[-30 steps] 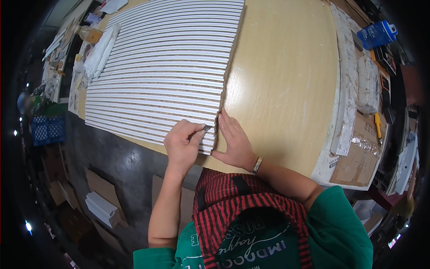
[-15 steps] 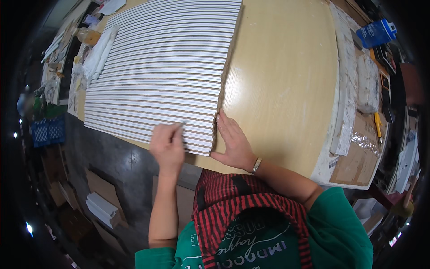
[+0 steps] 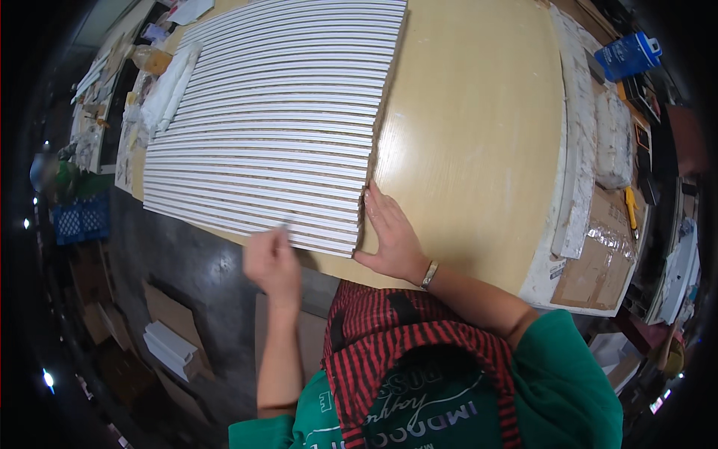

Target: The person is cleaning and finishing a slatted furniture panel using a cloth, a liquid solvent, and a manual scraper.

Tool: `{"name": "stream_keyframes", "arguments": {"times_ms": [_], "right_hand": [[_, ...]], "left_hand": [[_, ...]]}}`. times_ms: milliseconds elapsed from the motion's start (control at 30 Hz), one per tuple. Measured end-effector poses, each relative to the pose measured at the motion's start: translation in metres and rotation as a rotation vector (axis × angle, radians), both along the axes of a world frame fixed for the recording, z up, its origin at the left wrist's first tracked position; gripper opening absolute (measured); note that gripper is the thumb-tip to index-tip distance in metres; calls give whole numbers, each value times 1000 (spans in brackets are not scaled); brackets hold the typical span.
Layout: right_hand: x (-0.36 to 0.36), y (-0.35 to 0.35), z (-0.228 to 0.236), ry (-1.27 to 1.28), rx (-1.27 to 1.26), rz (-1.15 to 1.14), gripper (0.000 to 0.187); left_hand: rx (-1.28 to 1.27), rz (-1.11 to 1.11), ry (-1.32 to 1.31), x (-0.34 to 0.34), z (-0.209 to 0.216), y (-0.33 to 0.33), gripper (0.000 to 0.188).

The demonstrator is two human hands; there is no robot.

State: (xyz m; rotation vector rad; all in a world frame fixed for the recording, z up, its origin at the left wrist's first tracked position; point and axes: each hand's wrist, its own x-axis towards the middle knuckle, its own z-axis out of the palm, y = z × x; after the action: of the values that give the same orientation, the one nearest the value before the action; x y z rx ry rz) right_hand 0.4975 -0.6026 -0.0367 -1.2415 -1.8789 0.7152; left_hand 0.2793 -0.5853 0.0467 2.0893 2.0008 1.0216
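A broad set of white strips [image 3: 277,112] lies side by side on the pale wooden tabletop [image 3: 471,127], with brown showing between them and at their right ends. My right hand [image 3: 394,238] rests open against those right ends near the close corner, fingers stretched along the edge and thumb at the nearest strip. Over the near edge of the strips, my left hand [image 3: 272,262] is closed and smeared by motion. A small grey tip pokes out above its fingers; what kind of thing it belongs to is too blurred to tell.
Clear-wrapped white pieces [image 3: 170,86] lie at the strips' left end, beside an amber bottle [image 3: 152,60]. On the right are a long white board [image 3: 580,165], a cardboard piece [image 3: 598,258], a yellow-handled tool [image 3: 632,209] and a blue container [image 3: 627,57].
My left hand has moved toward me and slightly left, from over the strips to their near edge. My right hand stays against the strip ends.
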Motion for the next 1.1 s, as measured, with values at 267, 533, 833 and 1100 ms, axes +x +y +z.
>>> {"name": "stream_keyframes", "arguments": {"times_ms": [267,533,833,1100], "right_hand": [[2,0,2,24,-18,6,107],[2,0,1,22,-9,-1,108],[0,1,0,33,-16,-2,107],[0,-2,-3,7,-25,-3,111]], "left_hand": [[-91,-126,-34,47,12,-12,15],[-75,-189,-51,48,11,-5,12],[-73,-41,-129,11,3,-18,6],[-64,-192,-125,35,12,-30,13]]}}
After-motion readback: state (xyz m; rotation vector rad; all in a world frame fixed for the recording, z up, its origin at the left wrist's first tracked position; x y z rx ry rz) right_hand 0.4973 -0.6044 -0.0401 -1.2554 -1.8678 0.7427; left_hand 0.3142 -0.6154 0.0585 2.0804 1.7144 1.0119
